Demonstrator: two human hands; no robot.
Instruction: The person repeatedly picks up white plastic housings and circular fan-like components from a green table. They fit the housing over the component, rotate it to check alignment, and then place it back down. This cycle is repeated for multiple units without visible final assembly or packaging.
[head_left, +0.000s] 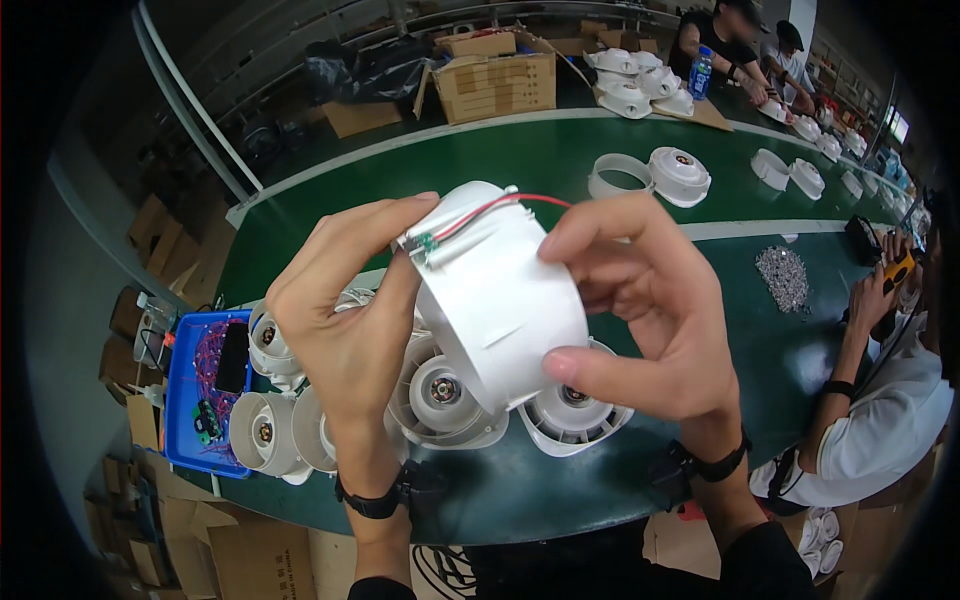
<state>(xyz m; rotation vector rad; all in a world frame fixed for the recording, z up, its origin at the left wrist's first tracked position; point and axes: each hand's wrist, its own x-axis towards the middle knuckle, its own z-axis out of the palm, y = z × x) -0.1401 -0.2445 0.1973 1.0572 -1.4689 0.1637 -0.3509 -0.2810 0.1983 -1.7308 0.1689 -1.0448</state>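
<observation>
Between my two hands a white plastic fan housing (pixel 510 320) is held tilted above the table. My left hand (pixel 345 290) grips its upper left rim, thumb and fingers closed on it. My right hand (pixel 650 310) pinches the right side, thumb low and forefinger high. A small green circuit board (pixel 427 243) sits at the housing's upper left edge. From it a red wire (pixel 540 198) and a black one run along the wall toward my right hand. Beneath stand more white fan housings, one with its hub showing (pixel 440 390) and another (pixel 572 425) partly covered.
Left is a blue tray (pixel 177 400) of red wires (pixel 208 350). Beyond lie a white ring (pixel 603 188), a closed housing (pixel 680 178) and a cardboard box (pixel 495 88). A screw pile (pixel 782 278) lies right, near a co-worker's hands with a yellow-black tool (pixel 897 271).
</observation>
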